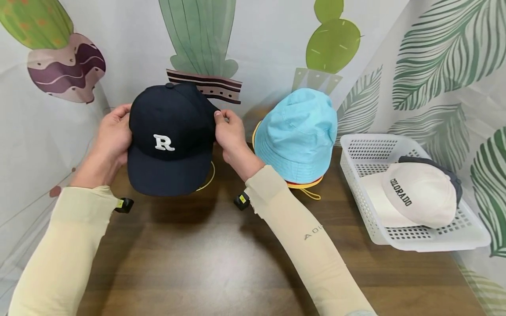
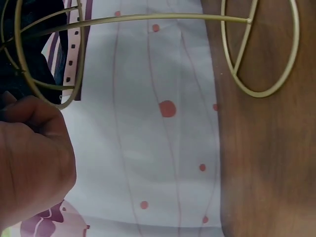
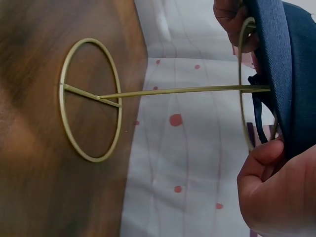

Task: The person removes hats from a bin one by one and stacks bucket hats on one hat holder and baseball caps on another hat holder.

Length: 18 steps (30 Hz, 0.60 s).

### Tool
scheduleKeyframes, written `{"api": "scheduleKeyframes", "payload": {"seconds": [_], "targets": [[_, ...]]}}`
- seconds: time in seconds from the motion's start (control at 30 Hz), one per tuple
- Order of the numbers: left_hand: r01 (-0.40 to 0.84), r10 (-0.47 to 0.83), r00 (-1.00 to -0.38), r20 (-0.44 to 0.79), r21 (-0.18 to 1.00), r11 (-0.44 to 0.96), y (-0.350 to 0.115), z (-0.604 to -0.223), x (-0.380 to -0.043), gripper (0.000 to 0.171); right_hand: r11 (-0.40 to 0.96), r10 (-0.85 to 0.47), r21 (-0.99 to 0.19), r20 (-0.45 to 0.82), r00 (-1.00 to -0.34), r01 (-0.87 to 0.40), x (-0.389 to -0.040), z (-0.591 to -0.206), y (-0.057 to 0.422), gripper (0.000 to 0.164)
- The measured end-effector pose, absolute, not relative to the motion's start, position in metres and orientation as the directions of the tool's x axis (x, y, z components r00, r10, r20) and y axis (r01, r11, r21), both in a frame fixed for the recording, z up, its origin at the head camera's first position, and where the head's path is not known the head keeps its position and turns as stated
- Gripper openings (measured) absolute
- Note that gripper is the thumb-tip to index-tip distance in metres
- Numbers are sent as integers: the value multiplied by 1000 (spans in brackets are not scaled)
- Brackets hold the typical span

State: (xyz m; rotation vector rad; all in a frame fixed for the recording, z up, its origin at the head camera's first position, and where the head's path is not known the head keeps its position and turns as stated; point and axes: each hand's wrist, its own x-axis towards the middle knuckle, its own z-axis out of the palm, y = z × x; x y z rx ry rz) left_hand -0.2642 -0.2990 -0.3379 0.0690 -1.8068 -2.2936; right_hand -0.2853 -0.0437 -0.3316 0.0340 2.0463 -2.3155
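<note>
A navy baseball cap [image 1: 174, 118] with a white letter R sits over the top of a gold wire hat stand [image 3: 187, 91], its brim facing the camera. My left hand [image 1: 110, 138] grips the cap's left edge. On the other side, the thumb and fingers of my right hand [image 1: 232, 136] pinch the right edge. From the right wrist view, the stand's upper ring shows just under the cap, between both hands. Right of the cap, a light blue bucket hat [image 1: 298, 131] with yellow trim rests on its own support, mostly hidden beneath it.
A white perforated basket [image 1: 356, 193] at the right holds a cream cap [image 1: 419, 193] reading COLORADO, with a dark cap [image 1: 431, 163] partly hidden behind it. The brown wooden table [image 1: 213, 263] meets a cloth backdrop printed with cacti and leaves.
</note>
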Motion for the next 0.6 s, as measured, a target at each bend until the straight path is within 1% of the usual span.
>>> {"api": "scheduleKeyframes", "payload": {"seconds": [0.33, 0.6], "targets": [[77, -199, -979, 40, 981, -178, -305, -358, -262, 11, -135, -10, -986, -95, -995, 95, -289, -356, -53, 26], [43, -182, -983, 1, 974, -223, -310, -375, -265, 13, -147, -20, -981, -121, -992, 123, -291, -369, -54, 34]]}}
